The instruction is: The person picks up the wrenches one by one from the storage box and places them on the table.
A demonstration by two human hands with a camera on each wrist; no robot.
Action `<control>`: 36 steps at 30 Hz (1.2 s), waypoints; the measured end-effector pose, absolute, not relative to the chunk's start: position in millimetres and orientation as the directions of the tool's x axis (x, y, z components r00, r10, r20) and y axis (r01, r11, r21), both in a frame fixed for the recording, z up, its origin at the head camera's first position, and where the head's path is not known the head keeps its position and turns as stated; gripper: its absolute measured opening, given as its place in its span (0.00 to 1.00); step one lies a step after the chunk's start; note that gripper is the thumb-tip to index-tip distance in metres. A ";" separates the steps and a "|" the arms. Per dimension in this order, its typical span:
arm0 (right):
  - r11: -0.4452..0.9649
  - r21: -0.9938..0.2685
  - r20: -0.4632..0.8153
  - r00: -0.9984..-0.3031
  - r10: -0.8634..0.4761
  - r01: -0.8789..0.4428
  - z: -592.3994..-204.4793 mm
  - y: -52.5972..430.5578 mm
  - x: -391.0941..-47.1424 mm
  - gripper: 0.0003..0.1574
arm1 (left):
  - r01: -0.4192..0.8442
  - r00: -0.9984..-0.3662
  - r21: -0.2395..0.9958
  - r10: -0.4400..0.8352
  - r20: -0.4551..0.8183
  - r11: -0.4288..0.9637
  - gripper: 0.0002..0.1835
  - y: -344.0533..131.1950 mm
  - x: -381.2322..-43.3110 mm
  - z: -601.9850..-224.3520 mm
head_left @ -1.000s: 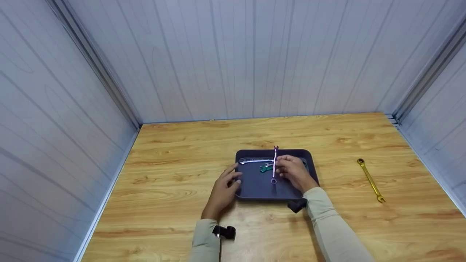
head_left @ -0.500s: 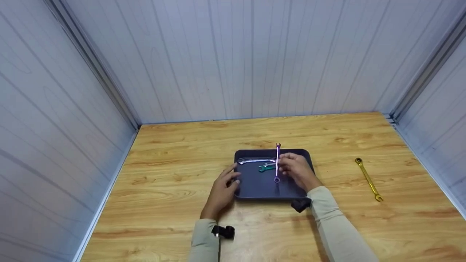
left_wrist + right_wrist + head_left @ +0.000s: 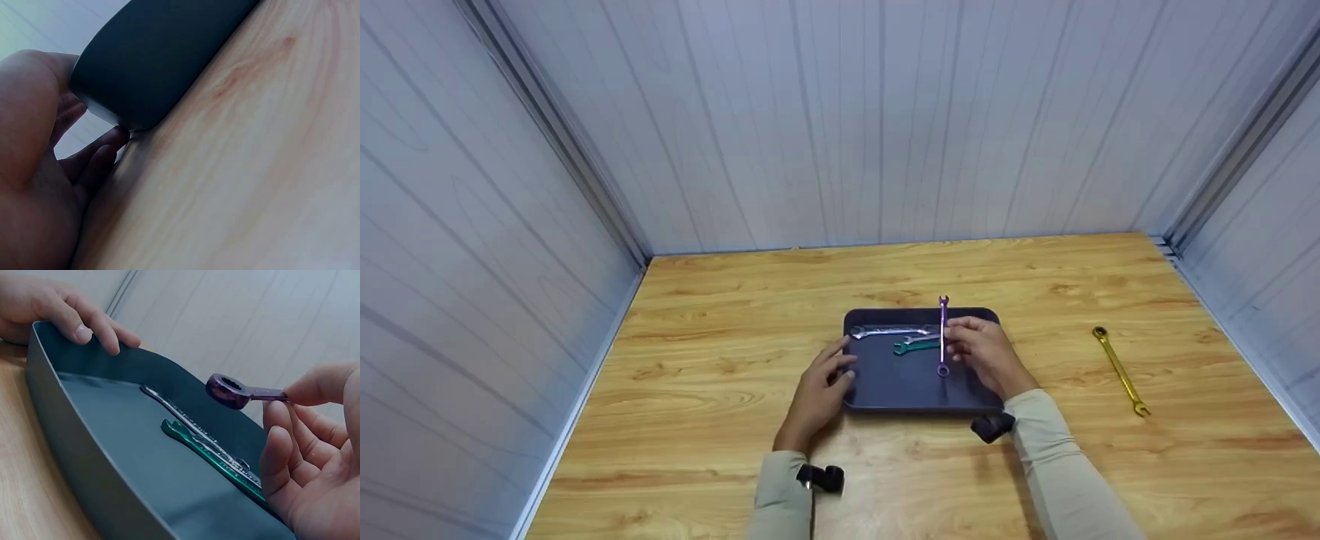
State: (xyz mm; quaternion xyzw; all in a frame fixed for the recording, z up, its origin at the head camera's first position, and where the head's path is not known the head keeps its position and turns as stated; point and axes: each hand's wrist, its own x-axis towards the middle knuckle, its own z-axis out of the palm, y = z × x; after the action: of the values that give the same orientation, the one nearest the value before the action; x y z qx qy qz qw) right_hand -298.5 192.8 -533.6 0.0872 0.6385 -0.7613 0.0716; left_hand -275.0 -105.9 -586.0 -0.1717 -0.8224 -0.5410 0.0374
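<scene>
My right hand [image 3: 986, 352] pinches a purple combination wrench [image 3: 943, 337] by its shaft between thumb and fingers. The wrench hangs above the dark tray [image 3: 885, 390], its ring end [image 3: 228, 391] toward the left in the right wrist view. My left hand [image 3: 816, 386] holds the tray's left wall, some fingers hooked over the rim and others low against the outside. Inside the tray lie a silver wrench [image 3: 885, 331] near the back, a smaller silver wrench [image 3: 919, 340] and a green wrench [image 3: 911, 348]. The right ends of the last two are hidden behind my right hand.
A yellow wrench [image 3: 1121, 371] lies on the wooden table [image 3: 712, 360], right of the tray. Pale panel walls [image 3: 840, 127] enclose the table at the back and sides.
My right hand has moved slightly right with the purple wrench, showing more of the green and small silver wrenches. The left hand stays on the tray.
</scene>
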 end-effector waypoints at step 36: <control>-0.150 -0.978 -0.157 -0.986 0.054 0.147 -513.3 224.3 -277.8 0.07 | 0.315 -0.941 0.876 0.239 0.239 0.366 0.14 -106.6 -274.1 -585.0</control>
State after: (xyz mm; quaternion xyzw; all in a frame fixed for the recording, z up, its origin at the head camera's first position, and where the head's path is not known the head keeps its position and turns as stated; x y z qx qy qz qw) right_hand -277.8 224.3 -513.3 0.0772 0.6511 -0.7544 0.0311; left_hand -274.1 -106.6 -585.0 -0.1679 -0.8256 -0.5376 0.0352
